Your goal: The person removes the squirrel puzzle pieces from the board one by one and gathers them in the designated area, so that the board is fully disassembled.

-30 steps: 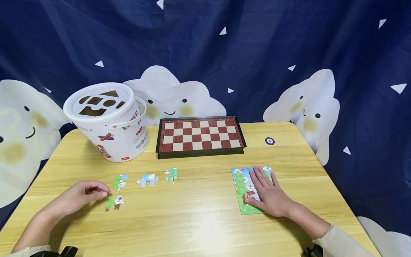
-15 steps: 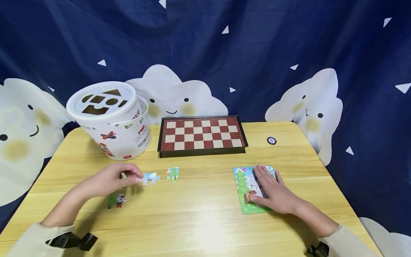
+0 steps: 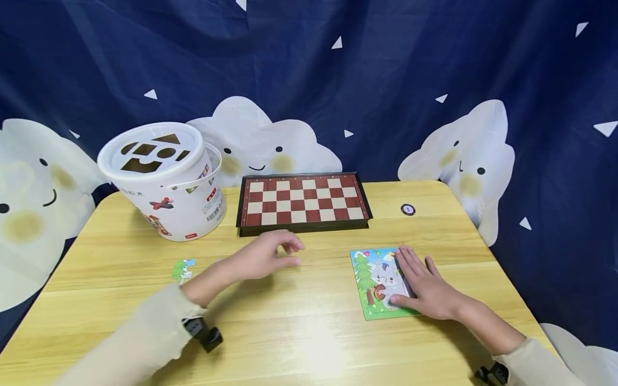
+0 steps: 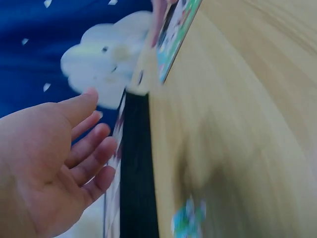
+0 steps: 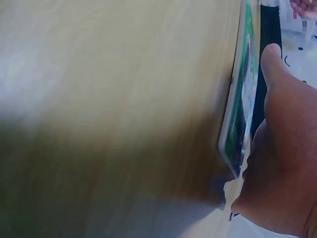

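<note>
- Your left hand point(image 3: 263, 256) hangs over the light wooden table point(image 3: 289, 321), just in front of the black-framed board with dark red and cream squares point(image 3: 304, 201). Its fingers curve loosely and the thumb stands apart from them; the left wrist view shows nothing pinched.
- Your right hand point(image 3: 427, 289) rests on the right part of the flat, green-bordered puzzle board point(image 3: 372, 268), palm down. Most of its fingers lie straight and pressed together, the outermost one stands a little apart, and the thumb is spread out across the picture.
- That puzzle board lies flat to your right on the table, showing a green tree and a grey-and-white animal; your hand hides its right side.
- A small green-and-blue cardboard puzzle piece point(image 3: 183, 269) lies to your left, near your left forearm.
- In the left wrist view, a blurred blue-green puzzle piece point(image 4: 187, 220) lies near your left hand; its printed picture is too smeared to read.
- Behind the pieces at left stands the white plastic bucket point(image 3: 178, 214) with shaped holes in its lid, upright.
- A small, dark round disc with a pale centre point(image 3: 407, 209) lies beyond the puzzle board.
</note>
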`<state>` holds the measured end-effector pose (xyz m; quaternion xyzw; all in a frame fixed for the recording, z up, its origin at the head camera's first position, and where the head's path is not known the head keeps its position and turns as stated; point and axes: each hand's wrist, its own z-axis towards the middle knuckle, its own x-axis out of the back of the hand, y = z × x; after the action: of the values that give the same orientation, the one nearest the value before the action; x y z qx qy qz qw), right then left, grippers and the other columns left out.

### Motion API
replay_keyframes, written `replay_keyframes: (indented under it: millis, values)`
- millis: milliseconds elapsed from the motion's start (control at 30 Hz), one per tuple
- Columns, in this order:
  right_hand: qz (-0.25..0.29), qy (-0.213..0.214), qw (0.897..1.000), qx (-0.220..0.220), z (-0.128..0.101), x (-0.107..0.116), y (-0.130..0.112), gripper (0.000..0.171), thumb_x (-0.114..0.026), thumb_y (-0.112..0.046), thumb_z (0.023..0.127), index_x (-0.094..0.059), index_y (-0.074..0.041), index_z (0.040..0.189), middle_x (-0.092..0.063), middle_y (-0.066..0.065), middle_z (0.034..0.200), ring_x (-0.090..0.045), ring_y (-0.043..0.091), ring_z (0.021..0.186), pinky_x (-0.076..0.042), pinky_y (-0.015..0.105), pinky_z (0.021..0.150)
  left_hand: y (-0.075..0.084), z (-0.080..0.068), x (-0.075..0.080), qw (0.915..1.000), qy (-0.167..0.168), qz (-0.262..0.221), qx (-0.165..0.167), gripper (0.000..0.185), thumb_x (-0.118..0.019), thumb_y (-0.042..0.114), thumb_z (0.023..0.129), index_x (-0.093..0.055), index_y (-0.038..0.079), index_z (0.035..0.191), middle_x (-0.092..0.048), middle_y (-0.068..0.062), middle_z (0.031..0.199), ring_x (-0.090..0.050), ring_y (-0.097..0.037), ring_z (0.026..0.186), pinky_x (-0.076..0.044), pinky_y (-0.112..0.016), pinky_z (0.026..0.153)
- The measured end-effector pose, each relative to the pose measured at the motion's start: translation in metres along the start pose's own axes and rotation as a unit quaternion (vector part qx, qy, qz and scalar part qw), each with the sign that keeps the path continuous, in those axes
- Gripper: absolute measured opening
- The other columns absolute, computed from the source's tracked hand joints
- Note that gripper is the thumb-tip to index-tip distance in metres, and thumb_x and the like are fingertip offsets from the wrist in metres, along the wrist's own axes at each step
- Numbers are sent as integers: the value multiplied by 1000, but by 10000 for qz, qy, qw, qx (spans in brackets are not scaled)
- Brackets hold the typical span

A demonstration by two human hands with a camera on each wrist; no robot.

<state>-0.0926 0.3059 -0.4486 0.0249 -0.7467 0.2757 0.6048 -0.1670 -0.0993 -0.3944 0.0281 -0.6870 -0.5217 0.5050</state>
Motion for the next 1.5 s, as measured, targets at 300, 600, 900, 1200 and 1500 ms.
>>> replay_keyframes:
  millis: [300,600,900,1200,1500]
  values:
    - [-76,-122,9998,-99,2,-9,7,103,-62,-57,96,-9,2,161,-5,26,167,1,42,154,0,70,116,21,53,-60,9989,-204,426,-77,38,-73,25,96,-64,6,127,-67,-6,124,-63,-16,107,-51,-28,96]
    - [-191,-83,9997,-115,1,-12,6,103,-61,-58,96,-9,1,161,-3,25,168,3,40,155,2,68,117,34,83,-103,9955,-185,898,-237,34,-74,27,95,-69,11,125,-67,0,118,-63,-9,98,-49,-19,87]
    - [-232,-33,9997,-84,2,-12,6,102,-61,-58,96,-11,2,161,-5,25,167,2,40,155,0,70,116,33,101,-131,9899,-54,1378,-324,33,-75,31,95,-73,14,123,-69,2,114,-61,-9,105,-47,-22,95]
    - [-238,-2,9997,-88,2,-12,4,101,-61,-58,96,-13,3,160,-6,26,167,1,42,154,0,71,116,32,108,-149,9835,195,1789,-179,29,-77,32,93,-76,17,117,-69,3,116,-60,-14,110,-46,-26,100]
    - [-236,49,9997,-70,0,-11,3,101,-62,-57,96,-13,3,161,-7,26,167,-1,42,154,-1,71,115,32,111,-163,9766,678,2040,-96,22,-77,37,92,-78,23,109,-68,7,107,-59,-11,99,-47,-26,90]
